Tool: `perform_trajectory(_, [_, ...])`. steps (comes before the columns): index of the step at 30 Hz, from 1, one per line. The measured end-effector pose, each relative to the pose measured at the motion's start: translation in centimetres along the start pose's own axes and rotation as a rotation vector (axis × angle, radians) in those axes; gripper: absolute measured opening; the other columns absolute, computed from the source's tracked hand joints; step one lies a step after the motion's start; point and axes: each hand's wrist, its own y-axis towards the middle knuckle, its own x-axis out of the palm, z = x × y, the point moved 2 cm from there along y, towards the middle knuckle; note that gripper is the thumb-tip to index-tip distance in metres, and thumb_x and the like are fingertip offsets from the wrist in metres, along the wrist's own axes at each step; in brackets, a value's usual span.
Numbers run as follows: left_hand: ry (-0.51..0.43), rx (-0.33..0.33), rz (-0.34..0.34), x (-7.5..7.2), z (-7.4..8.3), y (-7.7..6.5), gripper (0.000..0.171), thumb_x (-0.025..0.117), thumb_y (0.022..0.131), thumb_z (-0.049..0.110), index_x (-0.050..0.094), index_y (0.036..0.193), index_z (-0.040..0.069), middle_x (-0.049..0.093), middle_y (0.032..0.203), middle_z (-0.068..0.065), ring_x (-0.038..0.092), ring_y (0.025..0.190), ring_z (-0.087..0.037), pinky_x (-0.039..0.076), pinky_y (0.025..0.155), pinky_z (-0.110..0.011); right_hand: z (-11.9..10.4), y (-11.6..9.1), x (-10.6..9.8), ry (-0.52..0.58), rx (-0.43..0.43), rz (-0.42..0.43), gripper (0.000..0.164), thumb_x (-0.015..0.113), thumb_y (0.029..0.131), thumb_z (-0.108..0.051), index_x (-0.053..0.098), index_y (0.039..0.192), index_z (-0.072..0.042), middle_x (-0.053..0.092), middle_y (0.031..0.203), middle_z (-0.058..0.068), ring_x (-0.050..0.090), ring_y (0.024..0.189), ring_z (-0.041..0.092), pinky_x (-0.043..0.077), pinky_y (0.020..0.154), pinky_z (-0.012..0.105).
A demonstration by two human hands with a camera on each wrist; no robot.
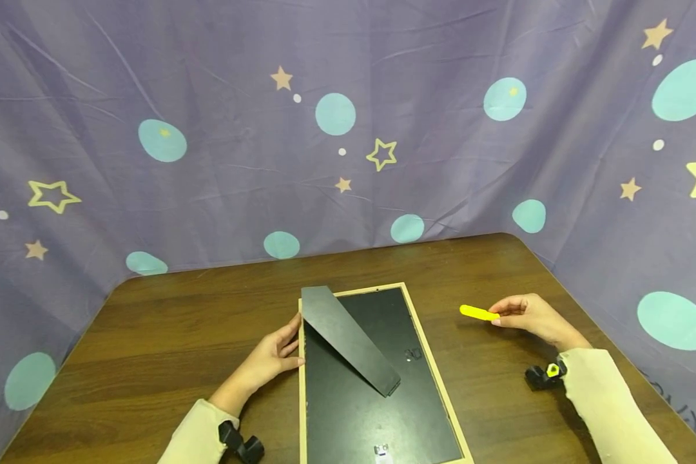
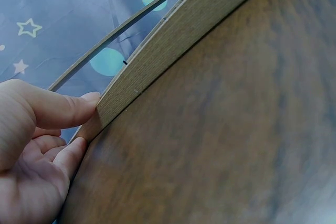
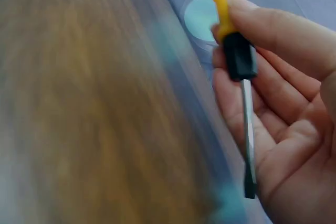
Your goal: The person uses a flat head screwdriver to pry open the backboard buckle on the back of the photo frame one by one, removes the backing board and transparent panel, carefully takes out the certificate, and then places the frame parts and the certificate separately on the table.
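Observation:
A picture frame (image 1: pixel 435 361) lies face down, its black backing board (image 1: pixel 348 425) up and a grey easel stand (image 1: pixel 348 338) slanting across it. On the frame's left side, my left hand (image 1: pixel 272 354) holds the pale wooden edge (image 2: pixel 152 51), thumb and fingertips against it near one end. Over the table to the right, my right hand (image 1: pixel 528 316) pinches a screwdriver (image 1: pixel 477 313) by its yellow handle. The right wrist view shows the screwdriver's black collar (image 3: pixel 240 56) and flat-tipped metal shaft (image 3: pixel 248 129), which points back along the palm.
Small metal clips (image 1: pixel 381 449) sit on the backing board near its lower end. The brown wooden table (image 1: pixel 180 322) extends on both sides of the frame. Behind it hangs a purple curtain (image 1: pixel 238 148) with stars and dots.

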Motion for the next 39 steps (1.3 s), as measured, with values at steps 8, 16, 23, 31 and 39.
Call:
perform_trajectory(8, [-0.003,0.006,-0.006,-0.1,0.1,0.0,0.084,0.062,0.08,-0.013,0.008,0.144,-0.015,0.001,0.152,-0.03,0.009,0.138,-0.043,0.037,0.105,-0.031,0.5,-1.6,0.3,0.168,-0.211,-0.347,0.017,0.063,0.085,0.004,0.066,0.102,0.005,0.071,0.092,-0.004,0.061,0.077,0.002,0.053,0.063,0.019])
perform_trajectory(16, [-0.014,0.002,-0.013,0.0,-0.2,0.1,0.085,0.063,0.08,-0.012,0.007,0.144,-0.015,0.001,0.152,-0.03,0.009,0.138,-0.044,0.037,0.105,-0.027,0.5,-2.5,1.2,0.27,-0.355,-0.519,0.026,0.062,0.082,0.011,0.067,0.104,-0.001,0.07,0.092,-0.003,0.055,0.072,-0.005,0.052,0.055,0.019])
perform_trajectory(23, [-0.02,0.0,-0.018,0.2,-0.5,0.0,0.084,0.062,0.081,-0.012,0.007,0.144,-0.015,0.0,0.151,-0.03,0.01,0.137,-0.045,0.037,0.104,-0.025,0.3,-2.9,1.6,0.229,-0.454,-0.56,0.028,0.062,0.082,0.011,0.067,0.107,-0.001,0.067,0.106,0.007,0.061,0.088,0.006,0.056,0.067,0.024])
perform_trajectory(31, [-0.004,0.015,-0.005,0.1,-0.4,-0.1,0.084,0.063,0.08,-0.012,0.007,0.144,-0.015,0.001,0.151,-0.031,0.011,0.136,-0.047,0.038,0.102,-0.02,0.3,-2.8,1.5,0.213,-0.457,-0.509,0.028,0.06,0.083,0.012,0.066,0.108,0.002,0.066,0.107,0.015,0.064,0.094,0.008,0.057,0.076,0.023])
perform_trajectory(39, [0.003,0.009,0.001,0.0,-0.2,-0.1,0.085,0.064,0.08,-0.011,0.008,0.144,-0.014,0.002,0.151,-0.03,0.011,0.136,-0.046,0.038,0.102,-0.02,1.0,-2.6,1.3,0.27,-0.386,-0.481,0.028,0.059,0.085,0.011,0.059,0.113,0.012,0.065,0.113,0.017,0.062,0.104,0.011,0.053,0.088,0.023])
